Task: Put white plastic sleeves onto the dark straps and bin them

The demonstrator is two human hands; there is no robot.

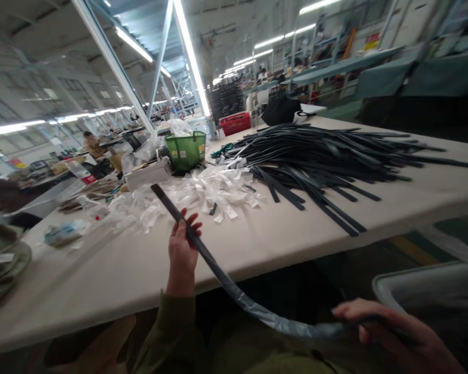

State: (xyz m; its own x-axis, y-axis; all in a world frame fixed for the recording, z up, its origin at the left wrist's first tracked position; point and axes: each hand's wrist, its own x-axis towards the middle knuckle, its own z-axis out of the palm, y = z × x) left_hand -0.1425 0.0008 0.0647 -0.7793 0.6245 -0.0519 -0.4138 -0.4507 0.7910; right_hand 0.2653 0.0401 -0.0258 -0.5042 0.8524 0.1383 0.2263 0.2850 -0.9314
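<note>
A long dark strip (234, 293) with a shiny, wrinkled, film-like surface along its middle sags between my two hands. My left hand (185, 244) grips it near one end, thumb on top, above the table's front edge; that end points up and away to the left. At the lower right my right hand (390, 327), somewhat blurred, has its fingers wrapped round the other part of the strip. Beyond my left hand lie loose white strips (214, 187) in a heap. A large pile of similar dark strips (320, 150) spreads over the table to the right.
The pale table (234, 249) runs across in front of me. On it stand a green basket (186, 150) and a red crate (235, 123) at the back. A folded olive cloth (3, 265) lies at the left edge. A grey-rimmed bin (425, 280) stands at the right, below the table.
</note>
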